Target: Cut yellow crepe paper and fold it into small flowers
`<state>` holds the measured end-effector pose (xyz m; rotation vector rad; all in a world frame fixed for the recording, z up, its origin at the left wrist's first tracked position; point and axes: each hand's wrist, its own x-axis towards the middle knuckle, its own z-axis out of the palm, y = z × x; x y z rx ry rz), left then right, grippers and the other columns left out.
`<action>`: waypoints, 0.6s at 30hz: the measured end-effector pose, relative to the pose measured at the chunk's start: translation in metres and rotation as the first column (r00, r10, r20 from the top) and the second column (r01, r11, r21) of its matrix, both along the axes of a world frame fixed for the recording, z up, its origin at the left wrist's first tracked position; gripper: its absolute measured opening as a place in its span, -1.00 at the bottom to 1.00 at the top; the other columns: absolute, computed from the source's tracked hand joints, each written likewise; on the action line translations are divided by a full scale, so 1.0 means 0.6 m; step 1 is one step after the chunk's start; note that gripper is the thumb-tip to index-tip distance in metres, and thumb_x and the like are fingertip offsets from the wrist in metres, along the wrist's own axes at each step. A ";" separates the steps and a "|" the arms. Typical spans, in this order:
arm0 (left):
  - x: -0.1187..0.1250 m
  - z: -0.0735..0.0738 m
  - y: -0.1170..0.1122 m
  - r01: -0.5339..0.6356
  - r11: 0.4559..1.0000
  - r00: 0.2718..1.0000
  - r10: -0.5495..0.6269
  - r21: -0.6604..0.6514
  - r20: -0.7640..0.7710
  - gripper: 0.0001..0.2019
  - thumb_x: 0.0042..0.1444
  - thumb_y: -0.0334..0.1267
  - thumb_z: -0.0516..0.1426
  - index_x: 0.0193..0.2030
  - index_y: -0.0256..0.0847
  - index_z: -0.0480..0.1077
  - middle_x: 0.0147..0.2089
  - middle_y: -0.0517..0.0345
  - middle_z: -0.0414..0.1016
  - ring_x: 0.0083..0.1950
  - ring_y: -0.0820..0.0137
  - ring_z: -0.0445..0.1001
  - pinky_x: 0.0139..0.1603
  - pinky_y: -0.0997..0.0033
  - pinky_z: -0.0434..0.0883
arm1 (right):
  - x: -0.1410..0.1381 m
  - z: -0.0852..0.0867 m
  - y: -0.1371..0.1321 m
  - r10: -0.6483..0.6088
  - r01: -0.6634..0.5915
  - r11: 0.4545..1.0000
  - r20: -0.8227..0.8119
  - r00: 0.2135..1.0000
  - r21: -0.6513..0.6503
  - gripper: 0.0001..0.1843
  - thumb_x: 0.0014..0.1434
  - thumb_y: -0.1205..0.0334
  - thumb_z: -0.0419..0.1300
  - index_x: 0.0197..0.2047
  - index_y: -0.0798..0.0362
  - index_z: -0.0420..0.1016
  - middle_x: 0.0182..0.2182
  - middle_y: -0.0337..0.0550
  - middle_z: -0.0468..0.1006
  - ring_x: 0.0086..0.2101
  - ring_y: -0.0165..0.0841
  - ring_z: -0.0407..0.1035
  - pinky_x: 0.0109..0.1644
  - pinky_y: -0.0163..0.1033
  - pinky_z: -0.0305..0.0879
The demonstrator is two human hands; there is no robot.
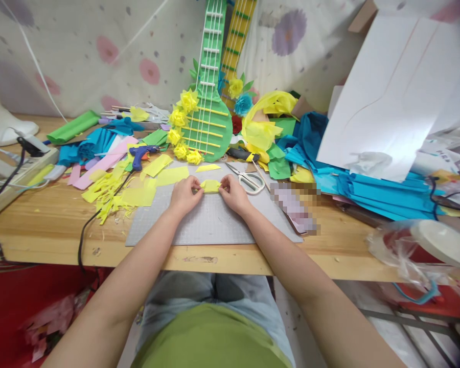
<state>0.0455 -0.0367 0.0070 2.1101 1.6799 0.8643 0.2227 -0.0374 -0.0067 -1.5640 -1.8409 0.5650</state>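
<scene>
Between my hands is a small piece of yellow crepe paper (211, 186), held by its two ends above the grey cutting mat (214, 220). My left hand (186, 194) pinches the left end, and my right hand (233, 193) pinches the right end. Scissors (252, 182) with pale handles lie just beyond my right hand. Flat yellow paper pieces (172, 175) rest past my left hand. Behind them stands a green paper pipa-shaped instrument (209, 128) with white strings and yellow paper flowers (179, 117) along its left edge.
A blue glue gun (140, 155) and shredded yellow paper (107, 191) lie to the left, near a power strip (19, 176). Blue crepe paper (383, 197) and a large white board (391, 97) occupy the right. A lidded tub (440, 240) sits at the front right edge.
</scene>
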 end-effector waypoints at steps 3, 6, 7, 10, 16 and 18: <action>0.003 0.001 -0.001 0.000 1.000 1.000 0.001 0.004 -0.012 -0.84 -0.05 -0.28 0.13 -0.30 -0.14 0.24 -0.34 0.20 0.52 -0.22 0.35 0.45 -0.12 0.29 0.28 | -0.005 0.000 -0.001 -0.005 0.004 1.000 0.055 0.998 0.010 -0.76 0.04 0.30 0.01 -0.16 0.02 0.20 -0.37 -0.24 0.48 -0.35 -0.38 0.30 -0.28 -0.28 0.15; 0.005 -0.002 0.001 -0.011 1.000 1.000 0.011 -0.003 -0.016 -0.86 -0.04 -0.29 0.12 -0.31 -0.14 0.24 -0.34 0.19 0.51 -0.23 0.36 0.44 -0.13 0.29 0.28 | -0.010 0.003 -0.003 -0.016 0.012 0.999 0.121 0.992 0.031 -0.75 0.06 0.33 -0.02 -0.13 0.03 0.19 -0.35 -0.19 0.48 -0.33 -0.35 0.30 -0.26 -0.26 0.14; 0.006 -0.003 0.002 -0.017 1.000 1.000 0.017 -0.008 -0.018 -0.86 -0.03 -0.28 0.12 -0.31 -0.15 0.23 -0.33 0.18 0.51 -0.23 0.35 0.44 -0.13 0.29 0.28 | -0.011 0.004 -0.004 -0.021 0.016 0.999 0.144 0.989 0.035 -0.74 0.07 0.33 -0.03 -0.12 0.04 0.19 -0.35 -0.17 0.48 -0.32 -0.33 0.30 -0.26 -0.25 0.14; 0.008 -0.005 0.003 -0.038 0.999 0.998 0.037 -0.011 -0.050 -0.84 -0.02 -0.28 0.12 -0.27 -0.14 0.23 -0.33 0.18 0.51 -0.20 0.33 0.43 -0.11 0.26 0.27 | -0.015 0.005 -0.004 -0.039 0.031 0.999 0.215 0.976 0.043 -0.74 0.10 0.33 -0.06 -0.10 0.07 0.18 -0.32 -0.11 0.48 -0.29 -0.29 0.30 -0.24 -0.23 0.14; 0.015 0.004 -0.005 -0.052 0.996 0.983 0.064 0.070 -0.174 -0.77 -0.01 -0.31 0.09 -0.17 -0.14 0.21 -0.34 0.18 0.51 -0.14 0.23 0.39 -0.09 0.21 0.21 | -0.021 0.001 -0.002 -0.082 0.061 0.995 0.281 0.956 0.085 -0.74 0.12 0.31 -0.04 -0.09 0.08 0.18 -0.35 -0.08 0.48 -0.28 -0.27 0.32 -0.27 -0.25 0.12; 0.017 0.006 -0.006 -0.062 0.995 0.980 0.075 0.072 -0.185 -0.76 -0.02 -0.32 0.10 -0.17 -0.14 0.20 -0.36 0.17 0.51 -0.14 0.22 0.38 -0.11 0.22 0.20 | -0.022 0.000 -0.002 -0.095 0.070 0.993 0.294 0.951 0.094 -0.75 0.12 0.29 -0.02 -0.09 0.09 0.19 -0.35 -0.08 0.48 -0.28 -0.26 0.32 -0.29 -0.26 0.11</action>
